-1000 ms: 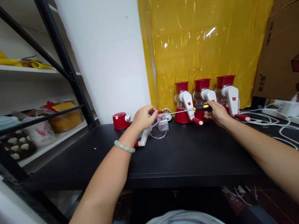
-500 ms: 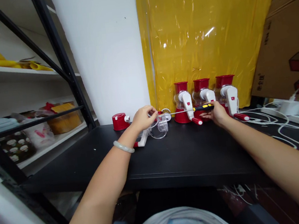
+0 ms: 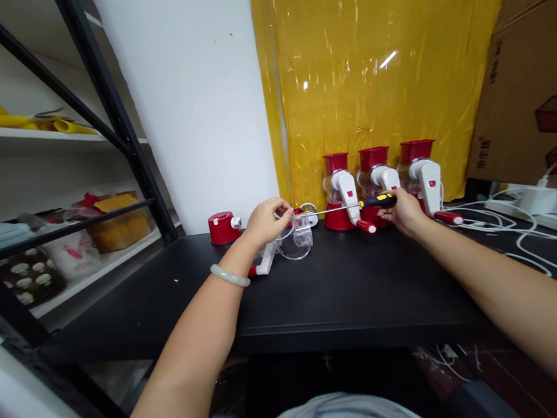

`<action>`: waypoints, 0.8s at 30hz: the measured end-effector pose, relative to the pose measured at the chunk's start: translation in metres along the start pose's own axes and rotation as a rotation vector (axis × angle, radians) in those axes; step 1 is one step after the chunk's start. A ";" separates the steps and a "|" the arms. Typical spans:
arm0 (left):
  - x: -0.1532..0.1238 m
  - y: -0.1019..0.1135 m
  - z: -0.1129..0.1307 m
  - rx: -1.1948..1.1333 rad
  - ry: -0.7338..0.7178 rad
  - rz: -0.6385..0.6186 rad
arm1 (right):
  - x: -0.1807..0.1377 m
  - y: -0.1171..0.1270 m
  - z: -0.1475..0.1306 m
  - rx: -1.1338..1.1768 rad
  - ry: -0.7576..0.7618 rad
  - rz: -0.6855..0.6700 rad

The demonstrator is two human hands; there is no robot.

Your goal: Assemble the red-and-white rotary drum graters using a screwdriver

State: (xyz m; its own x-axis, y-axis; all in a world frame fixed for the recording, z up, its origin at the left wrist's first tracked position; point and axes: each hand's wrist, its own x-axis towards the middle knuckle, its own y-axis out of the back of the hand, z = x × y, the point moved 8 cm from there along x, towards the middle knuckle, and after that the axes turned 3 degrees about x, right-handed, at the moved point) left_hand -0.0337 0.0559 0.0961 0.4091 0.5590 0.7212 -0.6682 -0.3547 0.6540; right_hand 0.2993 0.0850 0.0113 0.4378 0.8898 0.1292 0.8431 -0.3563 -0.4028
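My left hand (image 3: 264,222) is closed on a clear plastic housing (image 3: 296,240) that lies on its side on the black table (image 3: 348,288), with a white crank arm (image 3: 266,262) under it. My right hand (image 3: 406,211) grips a screwdriver (image 3: 358,204) by its black and yellow handle. The thin metal shaft runs level to the left and its tip meets the housing near my left fingers. A pale bangle sits on my left wrist.
Three red and white hand-crank devices (image 3: 378,181) stand in a row against a yellow plastic sheet (image 3: 372,57). A red cap (image 3: 223,227) sits by the white wall. Shelves (image 3: 32,217) hold goods at left. White cables (image 3: 522,228) and cardboard boxes (image 3: 531,86) fill the right.
Both hands stay where they were on the housing and the screwdriver. Only the camera view has shifted slightly.
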 end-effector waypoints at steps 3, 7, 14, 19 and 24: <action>0.000 0.000 -0.001 0.005 -0.002 0.000 | 0.002 0.000 0.001 -0.046 0.011 -0.011; 0.002 -0.001 -0.003 0.008 -0.004 -0.005 | 0.003 -0.001 0.001 -0.090 0.029 -0.020; 0.007 0.000 -0.013 -0.016 0.033 -0.053 | 0.000 -0.009 -0.002 -0.132 0.059 -0.051; 0.007 0.001 -0.016 -0.032 0.083 -0.082 | -0.002 -0.011 -0.001 -0.105 0.062 -0.063; 0.005 -0.001 -0.019 -0.033 0.116 -0.105 | -0.004 -0.012 0.001 -0.072 0.057 -0.083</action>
State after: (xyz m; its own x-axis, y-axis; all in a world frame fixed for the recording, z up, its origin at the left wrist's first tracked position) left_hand -0.0423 0.0734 0.0946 0.4043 0.6752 0.6170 -0.6464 -0.2664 0.7150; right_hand 0.2867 0.0862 0.0144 0.3809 0.9001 0.2115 0.8964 -0.3035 -0.3231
